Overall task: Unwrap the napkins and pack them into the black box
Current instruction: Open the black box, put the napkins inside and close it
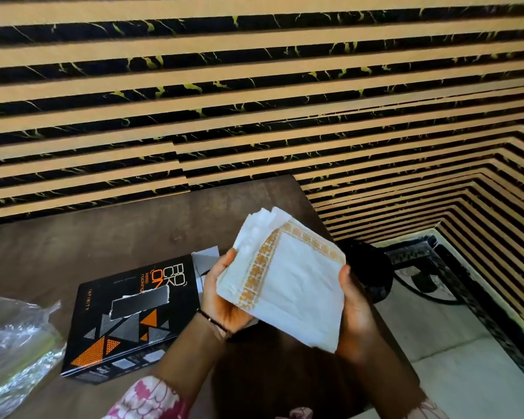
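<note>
Dark wood surface [118, 237] first, black box [133, 313] lying flat at left-centre w/ flap up at its far end, clear wrapper [12, 343] crumpled beside it. Napkins [294, 282] are up in the air right of the box, out of the wrap. Left hand [221, 300] grips the stack's left edge, right hand [354, 313] clamps the right. Tip: square the fanned top corner, keep both edges pinched, then slide in thru the open end.

napkin stack [288, 276]: 1 (sheets uncountable) | black box [127, 322]: 1 | plastic wrapper [15, 343]: 1
</note>
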